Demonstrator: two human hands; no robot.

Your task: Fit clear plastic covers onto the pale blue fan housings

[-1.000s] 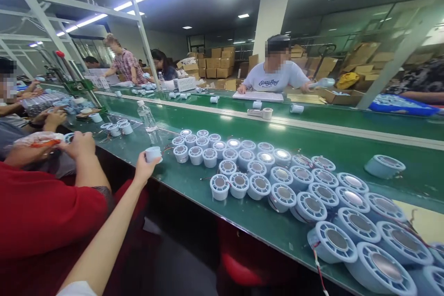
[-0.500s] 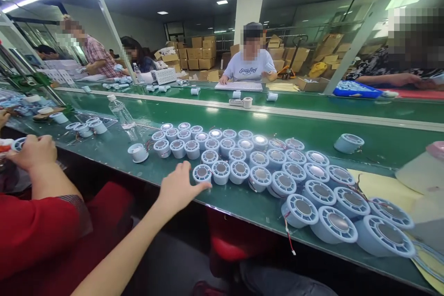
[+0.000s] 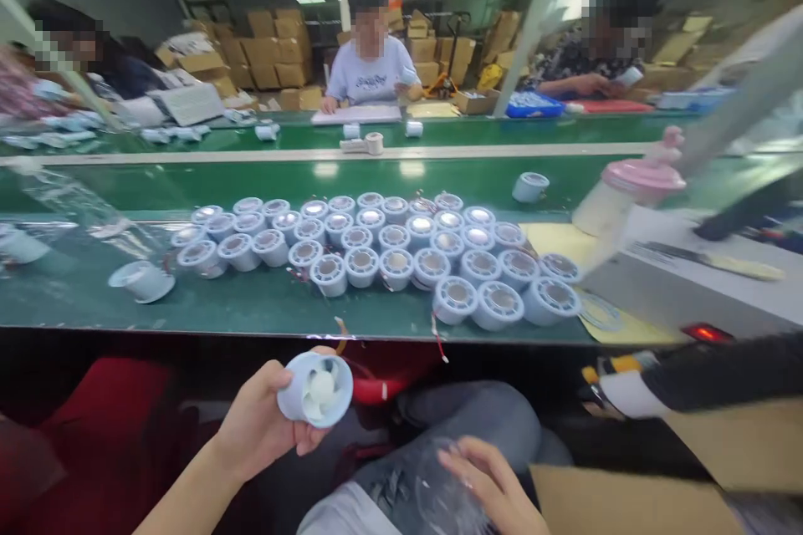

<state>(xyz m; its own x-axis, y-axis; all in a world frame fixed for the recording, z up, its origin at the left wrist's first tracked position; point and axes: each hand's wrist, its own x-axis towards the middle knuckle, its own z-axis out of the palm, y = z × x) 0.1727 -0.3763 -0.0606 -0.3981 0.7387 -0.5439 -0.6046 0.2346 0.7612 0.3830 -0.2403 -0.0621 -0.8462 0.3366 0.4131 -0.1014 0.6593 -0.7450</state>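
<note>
**Fan housing in left hand, below the surface edge**

Left hand holds a pale blue round plastic fan housing with a white impeller showing inside. Fingers curl around its rim, thumb on the near side. Open face points up and toward the camera, so its short axis tilts toward the wearer. Thin wires seem to trail from its top edge; blurred, hard to be sure.

Right hand sits lower and to the right, over the lap, fingers loosely spread on a clear crinkled plastic bag. Whether it grips the bag or only rests on it, cannot tell. The bag's outline is faint and partly cut off by the frame bottom.

The housing lies up and to the left of the right hand, well apart from it; the left hand alone has it. Both hands are below the near edge of the green surface.

On that surface, a dense cluster of matching pale blue round housings stands face up in rows. One more lies tipped on its side at the left, apart from the rest. A pink-lidded white bottle stands at the right, beside a grey machine with a red light.

Other people work across the far side. Left edge is motion-blurred.
</note>
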